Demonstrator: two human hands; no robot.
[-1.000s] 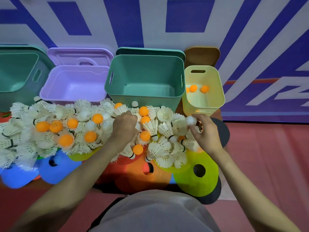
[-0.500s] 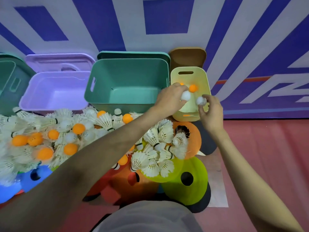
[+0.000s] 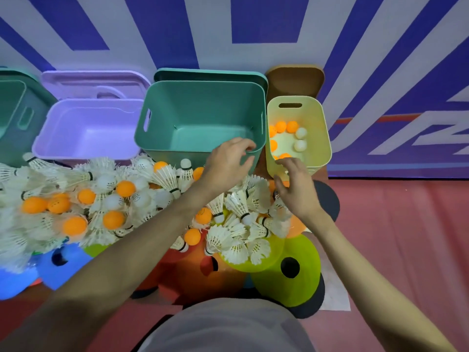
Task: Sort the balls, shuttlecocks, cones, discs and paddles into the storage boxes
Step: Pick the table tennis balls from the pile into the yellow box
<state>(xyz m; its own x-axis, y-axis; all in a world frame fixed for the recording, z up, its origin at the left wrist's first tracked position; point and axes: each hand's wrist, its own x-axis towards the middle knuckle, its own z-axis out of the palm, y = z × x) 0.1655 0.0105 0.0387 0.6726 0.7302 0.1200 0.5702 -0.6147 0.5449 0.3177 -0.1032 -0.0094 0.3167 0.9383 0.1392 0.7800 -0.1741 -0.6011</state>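
Feathery shuttlecocks half bury the round cones; both hands, left and right, hover loose-fingered, holding nothing.

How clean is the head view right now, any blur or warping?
Head view: wide-angle bending at the edges; shuttlecocks at far left smear into blur; right hand fingertips slightly motion-blurred; yellow box and its balls stay sharp; even light, no glare.
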